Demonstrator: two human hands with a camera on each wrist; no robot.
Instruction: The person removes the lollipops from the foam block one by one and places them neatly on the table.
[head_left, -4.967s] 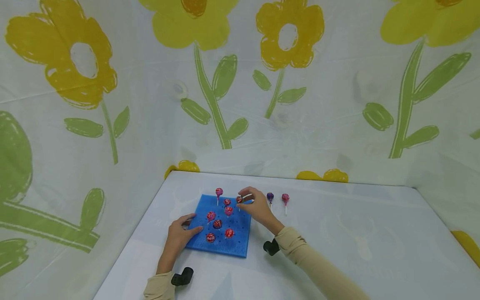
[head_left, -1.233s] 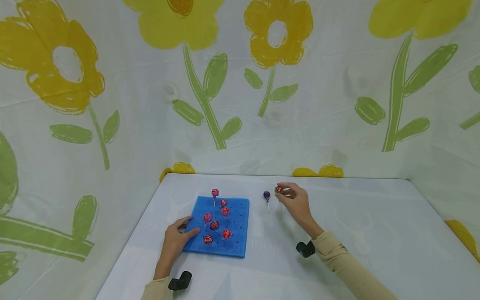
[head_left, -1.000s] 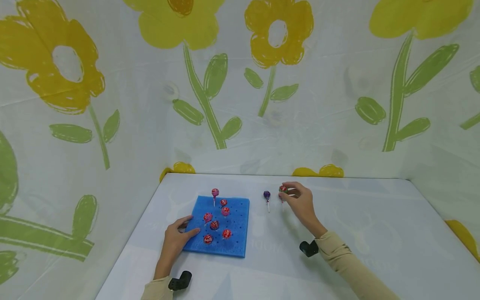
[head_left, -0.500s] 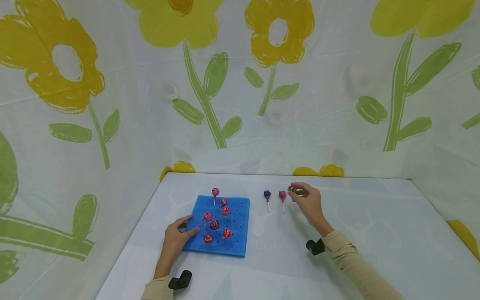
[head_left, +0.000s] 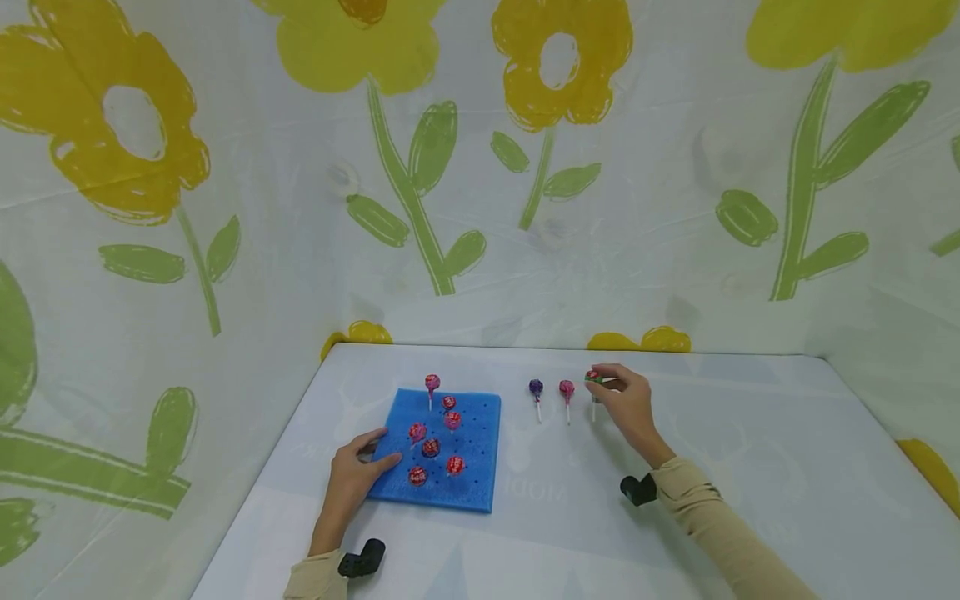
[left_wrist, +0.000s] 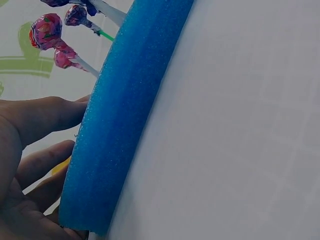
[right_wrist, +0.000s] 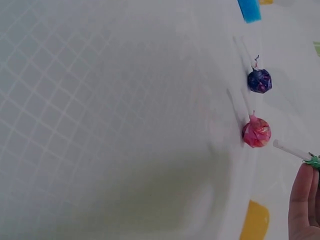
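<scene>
So the right hand (head_left: 628,406) is pinching a green-and-red lollipop (head_left: 593,377) near its head, just right of the pink lollipop (head_left: 566,388) and purple lollipop (head_left: 536,387) lying on the table (head_left: 555,533). Meanwhile the left hand (head_left: 354,477) is gripping the blue foam board (head_left: 476,483) at its left edge, with other lollipops (head_left: 431,447) poking out of it.

Count: 10 lollipops, 1 blue foam block (head_left: 476,492), 2 hands, 2 black wrist devices (head_left: 363,559), 1 white table (head_left: 750,433).
Lollipops: 7 on the block (head_left: 431,447); 2 on the table, 1 purple lollipop (head_left: 536,387) and 1 pink lollipop (head_left: 566,389); 1 green-and-red lollipop (head_left: 592,377) in hand. Hands: 1 left hand (head_left: 354,477), 1 right hand (head_left: 628,408).
</scene>
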